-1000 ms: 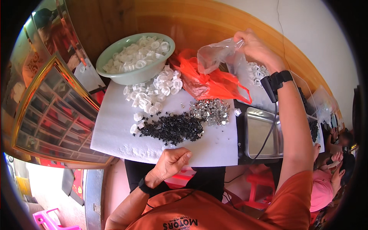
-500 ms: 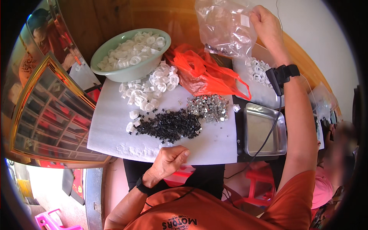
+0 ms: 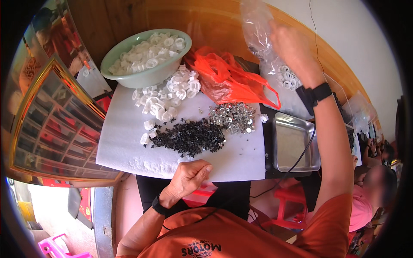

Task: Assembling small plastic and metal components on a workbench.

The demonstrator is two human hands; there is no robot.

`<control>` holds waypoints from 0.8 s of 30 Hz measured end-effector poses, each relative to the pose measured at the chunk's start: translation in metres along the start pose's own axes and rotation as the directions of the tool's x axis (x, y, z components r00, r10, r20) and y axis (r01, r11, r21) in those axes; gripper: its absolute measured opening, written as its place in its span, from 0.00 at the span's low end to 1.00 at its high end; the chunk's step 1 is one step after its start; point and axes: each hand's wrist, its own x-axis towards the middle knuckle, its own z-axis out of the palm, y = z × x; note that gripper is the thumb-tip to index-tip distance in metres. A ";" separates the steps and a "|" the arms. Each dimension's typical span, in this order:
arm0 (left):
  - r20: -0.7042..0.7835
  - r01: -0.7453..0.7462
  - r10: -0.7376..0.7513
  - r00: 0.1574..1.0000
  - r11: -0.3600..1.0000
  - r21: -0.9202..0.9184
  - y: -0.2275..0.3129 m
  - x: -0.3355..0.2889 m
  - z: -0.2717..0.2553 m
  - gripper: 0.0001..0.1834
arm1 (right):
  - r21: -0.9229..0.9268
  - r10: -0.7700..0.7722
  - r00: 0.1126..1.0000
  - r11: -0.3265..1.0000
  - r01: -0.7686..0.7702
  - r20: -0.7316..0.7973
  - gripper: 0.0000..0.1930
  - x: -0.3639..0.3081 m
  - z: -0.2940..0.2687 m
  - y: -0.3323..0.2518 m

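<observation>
Two hands of yours in view — right hand [image 3: 290, 49], blurred, has its fingers closed on a clear plastic bag [image 3: 257, 32], up at the far side, beyond the red plastic bag [image 3: 230, 81] and near white ring-shaped pieces [image 3: 289, 78]. Your left hand [image 3: 188, 178] is a curled fist at the near edge of the white foam sheet [image 3: 241, 161]; can't tell if anything's inside. Black cross-shaped pieces [image 3: 189, 137] touch silver faceted gems [image 3: 234, 117] on the sheet — steel tray [image 3: 294, 144] just right of it.
</observation>
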 end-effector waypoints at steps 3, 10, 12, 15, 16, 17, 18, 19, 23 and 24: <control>0.016 0.038 -0.038 0.999 0.999 -0.003 0.004 0.000 -0.002 0.12 | 0.067 -0.034 0.983 0.997 0.022 0.183 0.15 -0.014 -0.007 -0.037; -0.016 -0.017 0.017 1.000 1.000 0.011 0.000 0.000 0.000 0.12 | 0.330 -0.025 0.993 0.944 -0.015 0.115 0.12 -0.009 -0.016 -0.057; -0.004 0.031 -0.031 1.000 0.999 0.025 0.003 0.000 -0.001 0.12 | 0.347 -0.021 0.990 0.938 -0.028 0.139 0.13 -0.009 -0.015 -0.056; -0.026 -0.050 0.050 0.998 0.998 0.029 -0.007 0.000 0.002 0.12 | 0.292 0.036 0.957 0.948 -0.124 0.288 0.12 -0.012 -0.001 -0.049; -0.022 -0.054 0.054 0.998 0.998 0.028 -0.007 0.000 0.002 0.12 | 0.298 0.076 0.961 0.942 -0.157 0.266 0.13 -0.015 0.005 -0.038; -0.029 -0.056 0.056 0.998 0.998 0.027 -0.007 0.000 0.003 0.11 | 0.314 0.107 0.964 0.931 -0.183 0.244 0.14 -0.016 0.007 -0.033; -0.034 -0.058 0.059 0.998 0.998 0.025 -0.007 -0.001 0.003 0.11 | 0.319 0.103 0.964 0.931 -0.180 0.244 0.14 -0.017 0.007 -0.027; -0.039 -0.055 0.056 0.998 0.998 0.026 -0.007 -0.001 0.002 0.11 | 0.254 0.145 0.961 0.945 -0.206 0.237 0.16 -0.017 0.006 -0.022; -0.021 0.003 -0.003 1.000 1.000 0.030 -0.001 0.000 0.001 0.10 | 0.144 0.200 0.962 0.963 -0.229 0.187 0.19 -0.023 -0.016 -0.018; -0.010 0.039 -0.039 0.999 0.999 0.019 0.001 -0.001 0.001 0.10 | 0.145 0.200 0.961 0.963 -0.229 0.192 0.19 -0.025 -0.019 -0.018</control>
